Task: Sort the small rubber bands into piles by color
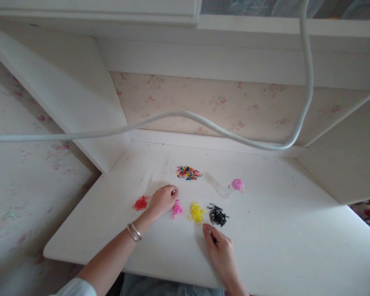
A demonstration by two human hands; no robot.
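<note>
Small piles of tiny elastic bands lie on a white desk (280,230): red (140,203), pink (176,209), yellow (196,212), black (217,215), and a mixed-colour pile (188,173) farther back. My left hand (163,199), with bangles on the wrist, rests between the red and pink piles, its fingers curled in a pinch; what they hold is too small to see. My right hand (220,248) lies on the desk just in front of the yellow and black piles, fingers together, with something dark and thin under the fingers.
A clear little bottle with a pink cap (232,187) lies on its side behind the black pile. A white cable (203,121) hangs across the view. Floral wallpaper backs the desk, and white side panels close it in on the left and right.
</note>
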